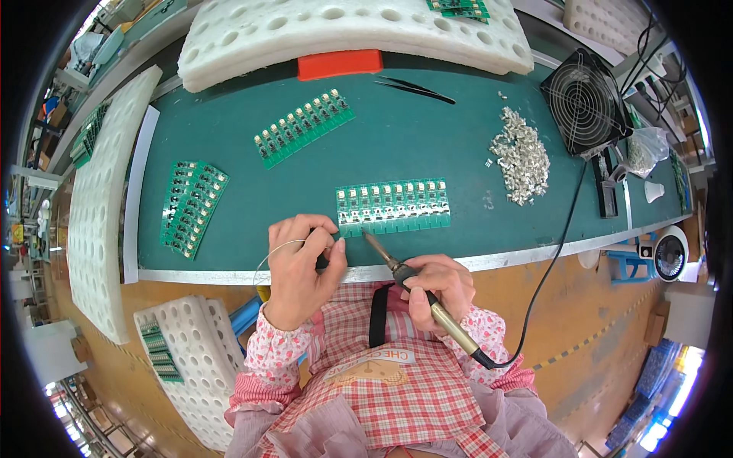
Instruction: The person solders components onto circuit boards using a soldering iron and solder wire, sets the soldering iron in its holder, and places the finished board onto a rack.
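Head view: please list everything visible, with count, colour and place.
Table: one, green, centre
Board panel: one, green, near side
Foam slabs: several, white, far, left
Other panels: several, green, table and foam
Tweezers: one, black, far side
Small parts: uncounted, silver, right side
Fan: one, black, far right
Block: one, red, far edge
Wire: one, silver, left of panel
Soldering iron: one, gold-black, near panel
Left hand: one, bare, holding wire
Right hand: one, bare, holding iron

A green workbench (466, 145) holds a strip of circuit boards (393, 206), with black tweezers (420, 91) and a second strip (304, 128) beyond it, overlapping strips (200, 210) to its left, and a heap of silvery parts (523, 159) and a black fan (584, 103) to its right.
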`<action>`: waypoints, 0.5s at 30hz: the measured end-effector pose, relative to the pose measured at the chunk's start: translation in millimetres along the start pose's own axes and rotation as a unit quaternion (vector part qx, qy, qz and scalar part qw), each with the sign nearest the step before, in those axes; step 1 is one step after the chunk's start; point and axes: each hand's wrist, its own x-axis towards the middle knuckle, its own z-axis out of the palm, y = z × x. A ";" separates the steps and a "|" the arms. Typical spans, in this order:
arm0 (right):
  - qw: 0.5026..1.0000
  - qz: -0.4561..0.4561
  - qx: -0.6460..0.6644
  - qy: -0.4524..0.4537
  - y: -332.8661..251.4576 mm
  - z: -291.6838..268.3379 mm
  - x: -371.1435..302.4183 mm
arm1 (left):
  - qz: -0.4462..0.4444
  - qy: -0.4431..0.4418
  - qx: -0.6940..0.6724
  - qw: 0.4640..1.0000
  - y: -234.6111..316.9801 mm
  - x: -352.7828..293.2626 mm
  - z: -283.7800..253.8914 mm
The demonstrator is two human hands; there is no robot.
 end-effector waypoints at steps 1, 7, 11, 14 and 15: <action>1.000 0.006 0.004 -0.007 0.3 1.1 1.7 | -0.002 0.000 0.001 1.000 -0.6 0.3 1.0; 0.999 0.023 -0.008 -0.025 0.0 10.4 9.6 | -0.008 0.013 0.009 1.000 -1.8 -1.2 4.6; 0.999 0.032 -0.016 -0.028 0.5 12.5 10.7 | -0.003 0.022 0.017 1.000 -1.2 -0.2 7.1; 0.998 0.031 -0.036 -0.031 -1.3 13.9 16.1 | -0.010 0.023 0.025 0.999 -0.3 0.3 8.6; 0.998 0.032 -0.037 -0.032 -1.3 13.7 15.4 | -0.014 0.020 0.031 0.999 0.4 0.5 8.7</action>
